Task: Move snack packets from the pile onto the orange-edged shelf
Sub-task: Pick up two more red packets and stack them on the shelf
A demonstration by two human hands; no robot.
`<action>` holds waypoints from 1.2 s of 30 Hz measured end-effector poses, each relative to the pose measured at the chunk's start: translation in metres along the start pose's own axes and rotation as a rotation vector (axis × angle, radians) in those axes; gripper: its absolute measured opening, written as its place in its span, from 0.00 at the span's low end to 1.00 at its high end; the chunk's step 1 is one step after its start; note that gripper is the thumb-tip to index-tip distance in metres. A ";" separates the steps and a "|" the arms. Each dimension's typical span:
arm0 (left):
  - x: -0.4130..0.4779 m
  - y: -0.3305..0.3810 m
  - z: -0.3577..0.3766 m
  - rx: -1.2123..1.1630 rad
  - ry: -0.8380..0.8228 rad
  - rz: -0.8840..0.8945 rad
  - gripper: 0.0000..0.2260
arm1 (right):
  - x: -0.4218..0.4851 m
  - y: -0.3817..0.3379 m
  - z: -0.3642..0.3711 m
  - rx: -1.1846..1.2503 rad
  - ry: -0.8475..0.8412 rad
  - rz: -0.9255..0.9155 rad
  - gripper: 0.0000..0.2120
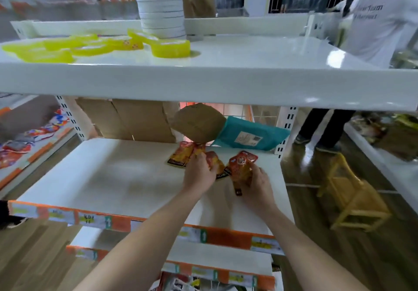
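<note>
The orange-edged shelf [113, 220] carries what look like four snack packets in its far right part; blur makes the count uncertain. The left hand [199, 173] curls its fingers over the lying packet [213, 162]. The right hand [257, 184] grips the tilted packet [241, 166]. Two flat packets [181, 155] lie just beyond the left hand. One brown parcel [199, 123] and one teal parcel [248, 135] line the far edge. White shelf surface runs left of the hands and near to the orange edge. The upper shelf [203, 82] overhangs.
</note>
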State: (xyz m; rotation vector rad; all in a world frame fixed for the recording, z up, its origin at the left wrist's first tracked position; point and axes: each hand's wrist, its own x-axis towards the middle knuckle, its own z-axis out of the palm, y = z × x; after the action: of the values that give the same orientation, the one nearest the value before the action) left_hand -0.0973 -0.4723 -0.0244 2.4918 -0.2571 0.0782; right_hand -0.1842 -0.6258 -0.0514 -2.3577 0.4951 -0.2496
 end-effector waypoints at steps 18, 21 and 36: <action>0.036 0.001 -0.006 0.243 -0.324 -0.065 0.27 | -0.003 -0.007 -0.004 0.036 0.074 -0.036 0.12; 0.032 -0.002 -0.011 0.185 -0.406 -0.063 0.28 | -0.003 -0.007 -0.003 0.032 0.075 -0.021 0.13; -0.024 -0.034 -0.038 -0.697 -0.469 -0.168 0.15 | -0.014 -0.010 -0.005 0.205 0.140 -0.027 0.17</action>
State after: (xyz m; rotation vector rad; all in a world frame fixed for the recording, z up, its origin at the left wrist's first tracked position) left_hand -0.1137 -0.4196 -0.0166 1.7936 -0.2164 -0.5745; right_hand -0.1956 -0.6160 -0.0414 -2.1579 0.4797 -0.4582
